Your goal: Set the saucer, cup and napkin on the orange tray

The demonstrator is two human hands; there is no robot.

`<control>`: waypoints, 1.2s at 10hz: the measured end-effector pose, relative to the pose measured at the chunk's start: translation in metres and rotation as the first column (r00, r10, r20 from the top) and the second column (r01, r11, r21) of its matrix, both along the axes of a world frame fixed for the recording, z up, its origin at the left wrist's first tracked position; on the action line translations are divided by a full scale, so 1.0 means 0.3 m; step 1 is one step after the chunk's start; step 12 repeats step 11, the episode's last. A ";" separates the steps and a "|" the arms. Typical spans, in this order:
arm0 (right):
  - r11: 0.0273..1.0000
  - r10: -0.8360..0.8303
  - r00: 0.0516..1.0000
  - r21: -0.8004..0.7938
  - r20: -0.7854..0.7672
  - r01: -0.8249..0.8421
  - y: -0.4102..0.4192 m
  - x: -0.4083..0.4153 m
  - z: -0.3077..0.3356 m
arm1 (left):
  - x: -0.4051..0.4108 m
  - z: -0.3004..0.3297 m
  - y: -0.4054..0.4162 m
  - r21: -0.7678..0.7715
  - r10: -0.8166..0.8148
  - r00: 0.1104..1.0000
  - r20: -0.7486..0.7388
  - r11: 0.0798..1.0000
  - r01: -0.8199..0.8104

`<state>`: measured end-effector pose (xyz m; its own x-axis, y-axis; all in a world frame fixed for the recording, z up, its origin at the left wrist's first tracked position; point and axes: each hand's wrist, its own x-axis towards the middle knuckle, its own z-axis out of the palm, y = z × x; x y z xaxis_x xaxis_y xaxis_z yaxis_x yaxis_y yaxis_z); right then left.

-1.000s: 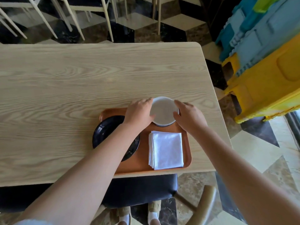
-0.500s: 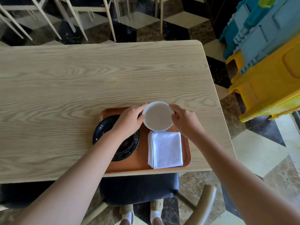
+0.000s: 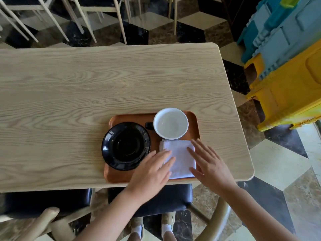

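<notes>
The orange tray (image 3: pixel 132 118) lies at the near edge of the wooden table. On its left part sits a black saucer (image 3: pixel 126 146). A cup (image 3: pixel 170 123), white inside with a black handle pointing left, stands upright on the tray's far right corner. A stack of folded white napkins (image 3: pixel 180 156) rests on the tray's near right part. My left hand (image 3: pixel 152 173) is flat with spread fingers, its fingertips over the napkins' left edge. My right hand (image 3: pixel 209 165) is open too, fingers spread over the napkins' right edge. Neither hand holds anything.
The light wooden table (image 3: pixel 86 94) stretches left and away from the tray. A dark padded chair seat (image 3: pixel 166 197) is tucked under the near edge. Yellow and blue plastic crates (image 3: pixel 286 66) stand to the right. White chair legs (image 3: pixel 119 18) are beyond the table.
Both hands have let go of the cup, which now stands on the tray's far right corner. They have drawn back toward me and now hover, open, over the napkins.
</notes>
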<state>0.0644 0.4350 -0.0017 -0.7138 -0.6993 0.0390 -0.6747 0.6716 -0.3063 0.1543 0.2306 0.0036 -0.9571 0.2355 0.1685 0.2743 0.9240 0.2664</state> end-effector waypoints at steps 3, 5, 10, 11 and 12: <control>0.994 0.084 0.996 0.066 0.017 -0.085 -0.014 0.021 -0.023 | 0.004 -0.015 -0.001 -0.204 0.059 0.975 0.213 0.979 -0.014; 0.993 0.081 0.995 0.089 -0.061 -0.075 -0.051 0.046 -0.027 | 0.025 -0.013 -0.015 -0.186 0.095 0.976 0.195 0.981 -0.059; 0.992 0.053 0.995 0.115 -0.087 -0.043 -0.070 0.066 -0.028 | 0.032 -0.013 -0.024 -0.155 0.115 0.965 0.235 0.985 -0.080; 0.979 0.043 0.999 0.197 0.023 -0.047 -0.092 0.050 0.018 | 0.016 0.019 -0.018 -0.144 0.095 0.931 0.352 0.989 -0.046; 0.979 0.043 0.999 0.197 0.023 -0.047 -0.092 0.050 0.018 | 0.016 0.019 -0.018 -0.144 0.095 0.931 0.352 0.989 -0.046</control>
